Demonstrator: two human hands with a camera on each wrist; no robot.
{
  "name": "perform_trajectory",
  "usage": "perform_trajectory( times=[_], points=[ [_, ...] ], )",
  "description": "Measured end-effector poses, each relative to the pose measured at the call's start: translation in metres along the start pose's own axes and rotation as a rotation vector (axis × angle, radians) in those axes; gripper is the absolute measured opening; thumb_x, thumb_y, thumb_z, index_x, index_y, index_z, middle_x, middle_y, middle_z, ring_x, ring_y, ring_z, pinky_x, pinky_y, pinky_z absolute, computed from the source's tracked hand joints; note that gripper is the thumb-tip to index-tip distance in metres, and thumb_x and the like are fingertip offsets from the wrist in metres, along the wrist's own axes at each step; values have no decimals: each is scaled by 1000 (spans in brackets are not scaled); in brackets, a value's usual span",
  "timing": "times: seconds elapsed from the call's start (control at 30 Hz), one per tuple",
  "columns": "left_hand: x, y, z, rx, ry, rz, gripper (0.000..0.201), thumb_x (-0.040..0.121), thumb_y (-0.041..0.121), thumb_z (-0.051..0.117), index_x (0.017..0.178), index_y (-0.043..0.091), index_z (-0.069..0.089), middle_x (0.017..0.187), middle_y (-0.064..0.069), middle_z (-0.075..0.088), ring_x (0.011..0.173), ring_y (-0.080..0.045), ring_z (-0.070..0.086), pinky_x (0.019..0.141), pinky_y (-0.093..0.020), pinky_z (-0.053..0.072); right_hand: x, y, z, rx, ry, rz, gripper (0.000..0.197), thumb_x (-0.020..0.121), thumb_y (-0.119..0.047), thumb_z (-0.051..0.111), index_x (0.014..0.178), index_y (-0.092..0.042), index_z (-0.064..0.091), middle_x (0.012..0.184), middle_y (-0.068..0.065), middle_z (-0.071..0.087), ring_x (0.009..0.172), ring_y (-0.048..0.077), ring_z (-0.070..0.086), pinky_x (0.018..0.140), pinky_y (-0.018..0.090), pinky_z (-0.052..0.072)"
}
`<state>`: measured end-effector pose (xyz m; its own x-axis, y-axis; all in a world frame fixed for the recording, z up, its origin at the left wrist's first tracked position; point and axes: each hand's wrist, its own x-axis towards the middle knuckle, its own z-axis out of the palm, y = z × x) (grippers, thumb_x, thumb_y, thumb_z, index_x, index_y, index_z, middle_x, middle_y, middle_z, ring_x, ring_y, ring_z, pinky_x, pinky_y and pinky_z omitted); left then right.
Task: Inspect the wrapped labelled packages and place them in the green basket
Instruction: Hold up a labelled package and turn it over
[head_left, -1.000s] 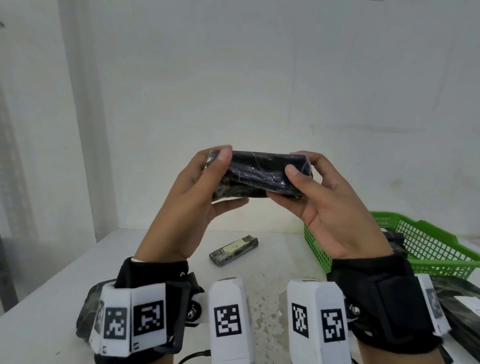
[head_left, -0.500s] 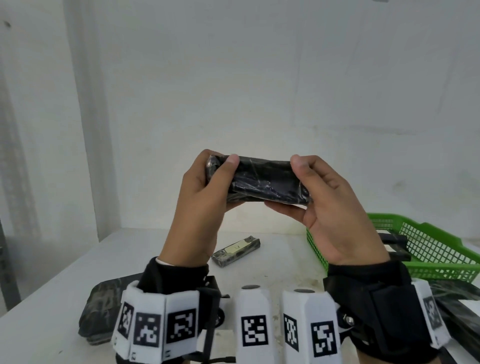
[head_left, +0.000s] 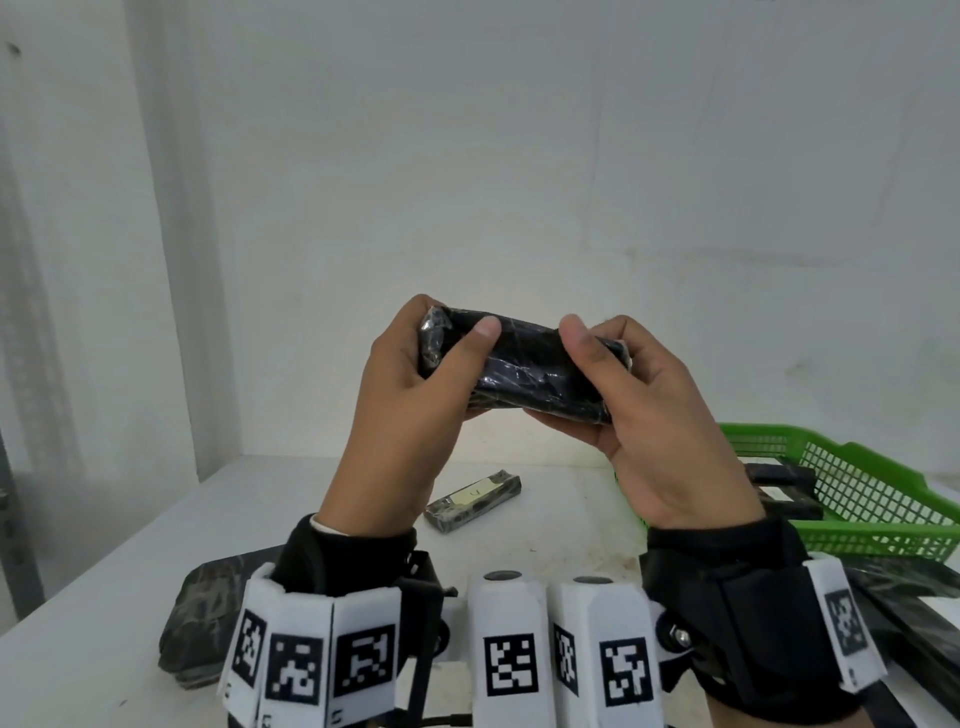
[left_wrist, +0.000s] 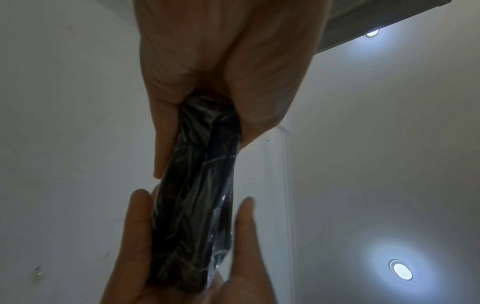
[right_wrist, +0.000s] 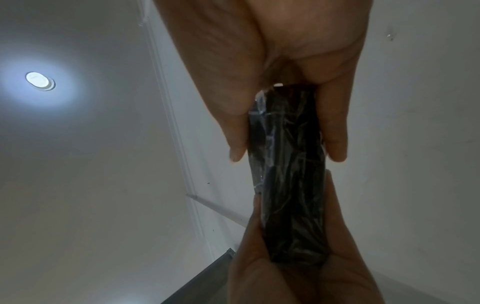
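Package (head_left: 524, 371), a black oblong block in crinkled glossy film, sits at the frame's centre, held level above the table (head_left: 130, 561). Left hand (head_left: 410, 415) pinches its left end, thumb in front, fingers behind; right hand (head_left: 660, 421) likewise pinches the right end. White scuffed tabletop meets plain white walls. Lower centre lies a small labelled package (head_left: 472, 500); at right, a green mesh basket (head_left: 878, 499) holds more black packages.

Glossy black wrapped package (head_left: 524, 364) — a second one (head_left: 472, 500), left of the green basket (head_left: 883, 499), carries a pale yellow label.
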<state>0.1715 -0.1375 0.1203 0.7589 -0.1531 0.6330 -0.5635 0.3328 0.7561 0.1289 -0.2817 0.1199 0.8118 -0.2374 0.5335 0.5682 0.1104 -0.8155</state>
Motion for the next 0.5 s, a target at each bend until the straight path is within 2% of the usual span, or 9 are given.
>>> perform_trajectory(
  times=[0.1,0.17,0.27,0.37,0.5],
  points=[
    [0,0,0,-27,-1,-14,17,97,16,59,92,0,56,97,-25,69,86,-27,73,75,-34,61,-1,-2,1,-22,-26,38,48,60,-49,71,88,-14,53,88,1,67,91,16,71,78,34,60],
    [0,0,0,-58,-52,-50,26,95,21,63,102,-3,57,103,-24,70,91,-27,73,76,-33,61,-1,-1,0,-31,24,8,43,63,-43,73,87,-13,55,87,2,67,87,15,71,75,32,60],
    [0,2,-4,-64,-190,-117,41,83,33,69,112,5,58,109,-13,72,99,-21,73,81,-32,60,1,-1,-5,-31,99,-30,30,69,-32,73,80,-11,55,82,5,67,80,15,72,66,30,60],
    [1,0,-8,-93,-228,-112,44,82,27,65,118,2,57,114,-16,70,102,-23,72,82,-33,59,0,-2,-6,-24,118,-39,29,69,-30,72,79,-10,53,83,7,67,78,15,72,64,29,60],
    [2,-1,-8,-104,-196,-93,43,84,21,68,120,0,56,114,-16,70,102,-24,72,82,-34,60,0,-2,-2,19,71,6,43,71,-37,70,100,-8,58,96,7,71,90,15,73,74,30,60]
  ],
)
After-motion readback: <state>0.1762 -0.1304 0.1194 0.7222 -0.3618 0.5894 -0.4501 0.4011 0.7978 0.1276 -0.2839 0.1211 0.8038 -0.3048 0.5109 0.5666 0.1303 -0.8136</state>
